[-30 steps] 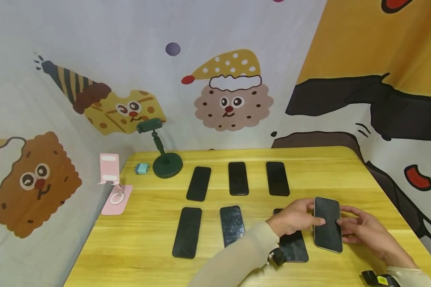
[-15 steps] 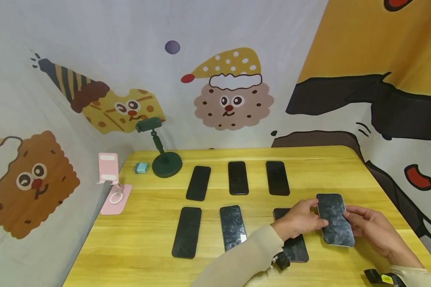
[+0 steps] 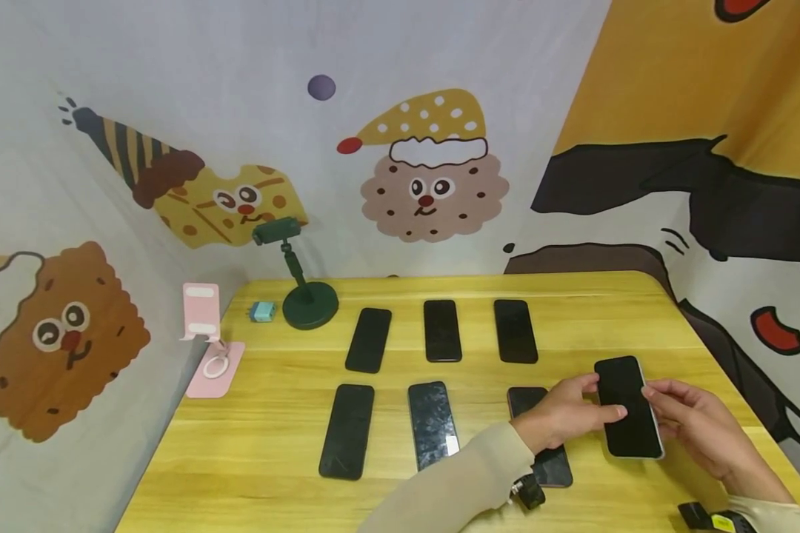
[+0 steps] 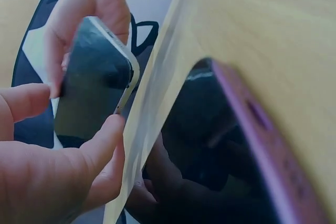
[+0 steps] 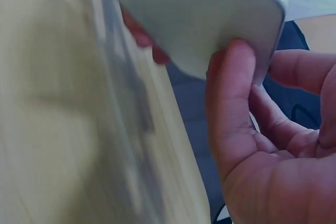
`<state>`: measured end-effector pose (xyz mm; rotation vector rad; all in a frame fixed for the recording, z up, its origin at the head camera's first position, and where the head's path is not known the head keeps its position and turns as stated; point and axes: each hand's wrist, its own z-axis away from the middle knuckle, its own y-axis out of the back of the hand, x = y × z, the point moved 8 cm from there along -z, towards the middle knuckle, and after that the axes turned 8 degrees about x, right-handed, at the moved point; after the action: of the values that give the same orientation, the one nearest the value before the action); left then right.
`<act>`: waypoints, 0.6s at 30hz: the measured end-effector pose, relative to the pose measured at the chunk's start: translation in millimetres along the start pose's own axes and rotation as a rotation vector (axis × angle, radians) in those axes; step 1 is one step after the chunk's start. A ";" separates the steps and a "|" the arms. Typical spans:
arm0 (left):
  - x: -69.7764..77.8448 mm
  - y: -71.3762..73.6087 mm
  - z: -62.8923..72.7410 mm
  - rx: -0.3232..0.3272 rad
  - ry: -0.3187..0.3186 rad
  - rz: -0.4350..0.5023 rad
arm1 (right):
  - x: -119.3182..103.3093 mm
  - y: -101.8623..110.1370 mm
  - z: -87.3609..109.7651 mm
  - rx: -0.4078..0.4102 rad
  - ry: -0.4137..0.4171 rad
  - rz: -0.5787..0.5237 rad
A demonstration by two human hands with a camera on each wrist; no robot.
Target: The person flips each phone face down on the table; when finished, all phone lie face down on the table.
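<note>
Shifted slightly right and far since earlier frame: held phone (image 3: pixel 630 407), along with left hand (image 3: pixel 569 411) and right hand (image 3: pixel 696 426); mottled glare gone from screen. Pinched by both hands, above right part of yellow table (image 3: pixel 680 340); right fingers partly hidden behind. Covered in part by left hand: pink-edged phone (image 3: pixel 552 468). Cut off at near end by left sleeve (image 3: pixel 456 475): reflection-flecked phone (image 3: pixel 430 414). Looks plain black in front, pale behind, silvery at rim.

Black-screened rectangular phone (image 3: pixel 633 433), 4 o'clock, is showing a pale silvery rim. Yellow wooden table (image 3: pixel 260 437), 6 o'clock, is showing streaked grain. White cloth backdrop (image 3: pixel 253 59), 12 o'clock, is displaying yellow, brown and pinkish cartoon figures.
</note>
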<state>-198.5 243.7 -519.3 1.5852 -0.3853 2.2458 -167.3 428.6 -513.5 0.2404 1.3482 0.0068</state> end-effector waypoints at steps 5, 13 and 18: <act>4.9 -7.7 2.2 -0.023 -0.027 0.064 | -12.2 -9.7 3.8 -0.005 0.045 -0.025; 6.9 -9.0 5.6 -0.038 -0.045 0.039 | -16.5 -20.0 9.2 -0.034 0.085 0.022; 7.4 -10.0 7.3 -0.032 -0.049 0.042 | -14.4 -24.4 10.6 -0.048 0.102 0.025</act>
<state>-190.2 250.6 -509.8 1.6322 -0.4695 2.2235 -163.6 400.9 -501.8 0.2189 1.4452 0.0730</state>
